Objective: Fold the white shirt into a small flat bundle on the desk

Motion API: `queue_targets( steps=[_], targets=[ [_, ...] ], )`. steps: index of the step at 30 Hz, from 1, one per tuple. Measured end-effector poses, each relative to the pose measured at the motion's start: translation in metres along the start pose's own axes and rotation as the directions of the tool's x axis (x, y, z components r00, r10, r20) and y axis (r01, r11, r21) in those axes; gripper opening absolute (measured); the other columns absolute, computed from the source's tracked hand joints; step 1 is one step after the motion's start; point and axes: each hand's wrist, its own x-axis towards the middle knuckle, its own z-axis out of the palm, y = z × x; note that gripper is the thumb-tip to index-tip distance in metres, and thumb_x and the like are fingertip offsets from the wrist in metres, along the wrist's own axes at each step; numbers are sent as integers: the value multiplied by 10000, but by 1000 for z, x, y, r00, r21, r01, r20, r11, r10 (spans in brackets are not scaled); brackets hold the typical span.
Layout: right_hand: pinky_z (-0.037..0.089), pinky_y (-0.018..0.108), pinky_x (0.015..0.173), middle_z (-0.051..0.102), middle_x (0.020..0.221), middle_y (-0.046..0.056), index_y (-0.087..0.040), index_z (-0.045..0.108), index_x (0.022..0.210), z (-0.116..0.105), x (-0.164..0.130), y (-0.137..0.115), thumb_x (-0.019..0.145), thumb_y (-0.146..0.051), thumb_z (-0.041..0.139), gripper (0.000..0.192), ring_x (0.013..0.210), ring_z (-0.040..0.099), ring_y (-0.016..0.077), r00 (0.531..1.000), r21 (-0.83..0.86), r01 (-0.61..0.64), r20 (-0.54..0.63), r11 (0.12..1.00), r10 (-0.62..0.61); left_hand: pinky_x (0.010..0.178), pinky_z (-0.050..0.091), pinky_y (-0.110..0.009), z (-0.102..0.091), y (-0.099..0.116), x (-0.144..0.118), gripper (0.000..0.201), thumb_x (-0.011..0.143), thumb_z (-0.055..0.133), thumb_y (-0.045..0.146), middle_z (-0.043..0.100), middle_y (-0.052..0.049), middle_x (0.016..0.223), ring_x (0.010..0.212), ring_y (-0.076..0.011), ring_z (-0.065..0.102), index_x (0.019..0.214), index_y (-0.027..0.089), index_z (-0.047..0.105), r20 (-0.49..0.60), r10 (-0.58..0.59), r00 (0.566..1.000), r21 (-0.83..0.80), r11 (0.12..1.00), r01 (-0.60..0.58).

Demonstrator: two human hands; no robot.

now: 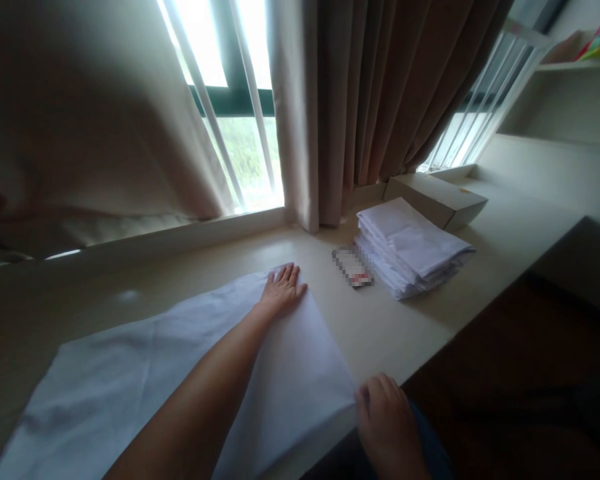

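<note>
A white cloth (180, 360) lies spread along the table, with a few soft creases in it. My left hand (283, 288) presses flat on its far right corner, fingers spread. At the near right corner, by the table's front edge, my right hand (387, 417) pinches the cloth between thumb and fingers. Farther right sits a stack of folded white cloths (413, 243), apart from both hands. Between the stack and my left hand lies a small flat object (353, 267), blurred out so its kind is hidden.
A closed pale box (437, 199) stands behind the stack. Brown curtains (375, 93) and a barred window (240, 120) run along the back of the table (405, 340). Its front edge drops to a dark floor at the right. Shelves (565, 103) rise at the far right.
</note>
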Motion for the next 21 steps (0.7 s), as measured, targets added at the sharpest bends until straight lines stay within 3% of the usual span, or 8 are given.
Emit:
queue_targets(
  steps=[7,11,15,18,21],
  targets=[
    [442,384,650,578,792,50,-277,505,804,-1,0,-3,893,-300,479,96,726,561,246,999,33,-21,-37,999,22,1151,139,-499,-15,1,0,748,909,283,604,208,-139,1577,1455,-295,179,1505,156,227,-33,12,999,-20,1000,-13],
    [488,426,766,598,947,94,-267,528,1040,-4,0,-6,911,-364,488,167,890,583,280,988,143,-11,-149,990,33,1173,125,-461,-38,1,-32,743,922,258,596,155,-116,1594,1470,-264,123,1521,167,160,-172,30,985,-15,999,-33],
    [475,486,870,604,1081,122,-245,518,1175,-5,0,-14,936,-353,472,266,1017,564,296,974,172,117,-213,978,-80,1171,149,-470,-51,-30,-110,671,932,280,564,188,-95,1591,1468,-258,137,1499,206,248,-296,7,955,34,999,4],
    [454,510,943,584,1216,124,-241,481,1289,-2,1,-23,947,-340,468,356,1136,534,295,956,148,244,-200,958,-213,1155,176,-516,-48,-82,-196,661,929,277,565,208,-105,1585,1466,-276,141,1482,202,291,-299,-183,937,36,979,202],
    [420,531,1008,542,1316,129,-228,447,1344,5,2,-30,955,-355,458,409,1237,482,296,933,102,333,-182,937,-311,1145,207,-516,-38,-133,-288,682,905,298,586,253,-124,1567,1458,-291,164,1443,174,368,-314,-375,872,25,915,402]
  ],
)
